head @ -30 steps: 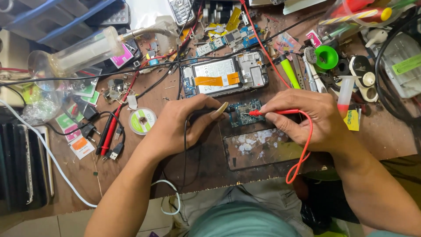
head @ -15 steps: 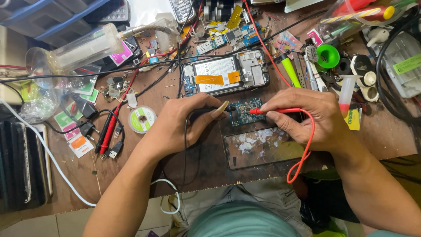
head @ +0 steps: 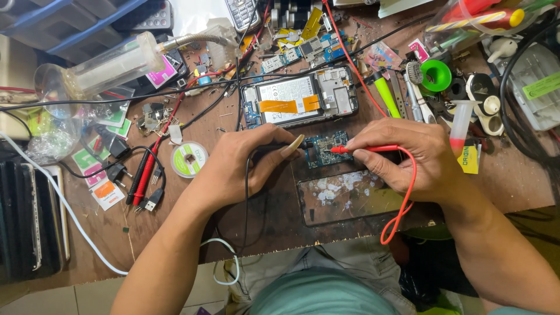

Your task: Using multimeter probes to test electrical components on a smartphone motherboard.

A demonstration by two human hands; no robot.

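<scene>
A small blue-green circuit board (head: 326, 149), flat and roughly rectangular with its long axis running left to right, lies on the scarred wooden bench (head: 513, 181) just below an opened phone (head: 298, 97) with an orange tape strip. The right hand (head: 408, 157) pinches a slim red test probe (head: 364, 149), held nearly level, its tip pointing left onto the board. The left hand (head: 242, 166) is closed on a black probe (head: 274, 149), mostly hidden under the fingers; it seems to point right at the board's left edge. A cracked glass panel (head: 350, 198) lies just below.
</scene>
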